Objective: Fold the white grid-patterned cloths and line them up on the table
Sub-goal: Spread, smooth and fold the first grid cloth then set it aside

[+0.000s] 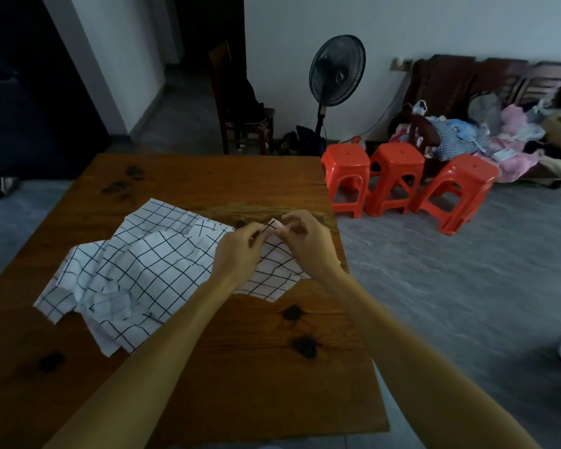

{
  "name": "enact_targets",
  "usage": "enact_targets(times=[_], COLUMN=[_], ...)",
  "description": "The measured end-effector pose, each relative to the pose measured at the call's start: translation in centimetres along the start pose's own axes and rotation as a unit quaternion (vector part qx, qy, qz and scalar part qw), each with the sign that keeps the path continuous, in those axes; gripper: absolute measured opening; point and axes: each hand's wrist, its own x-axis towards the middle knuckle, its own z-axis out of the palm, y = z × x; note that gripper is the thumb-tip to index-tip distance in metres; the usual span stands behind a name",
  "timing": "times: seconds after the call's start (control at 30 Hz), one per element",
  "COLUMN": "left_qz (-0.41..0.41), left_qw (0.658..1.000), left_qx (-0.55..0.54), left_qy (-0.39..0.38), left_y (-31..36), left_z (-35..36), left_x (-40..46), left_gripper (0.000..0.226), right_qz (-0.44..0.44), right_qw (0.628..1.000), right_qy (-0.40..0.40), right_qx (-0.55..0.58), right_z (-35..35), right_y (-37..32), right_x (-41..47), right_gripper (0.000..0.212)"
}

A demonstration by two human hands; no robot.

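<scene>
Crumpled white grid-patterned cloths [136,270]: heaped mid brown wooden table [240,367], bare wood along near and far edges. Left hand [240,251] and right hand [305,241]: both pinch one cloth corner near the table's right edge.

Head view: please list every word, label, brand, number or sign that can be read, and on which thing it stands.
None can be read.
The cloths carry only a black grid, no text.
The small white box on the bench is too blurred to read.
The fan shows no legible brand.
</scene>
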Motion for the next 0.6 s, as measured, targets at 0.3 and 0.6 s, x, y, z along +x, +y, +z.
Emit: enact_targets(times=[0.3,0.6], left_qz=[-0.046,-0.076], left_qw=[0.997,0.990], left_qx=[-0.059,-0.106], left_qy=[0.009,0.054], left_y=[-1.3,-1.2], left_z=[-1.1,-1.3], left_x=[-0.2,0.9], left_gripper=[0.018,0.021], right_qz=[0.017,0.080], right_qw=[0.992,0.992], right_qy=[-0.036,-0.012], right_qx=[-0.121,-0.096], right_z=[-0.7,-2.4], right_y=[2.1,2.8], right_x=[-1.4,-0.4], right_gripper=[0.015,0.019])
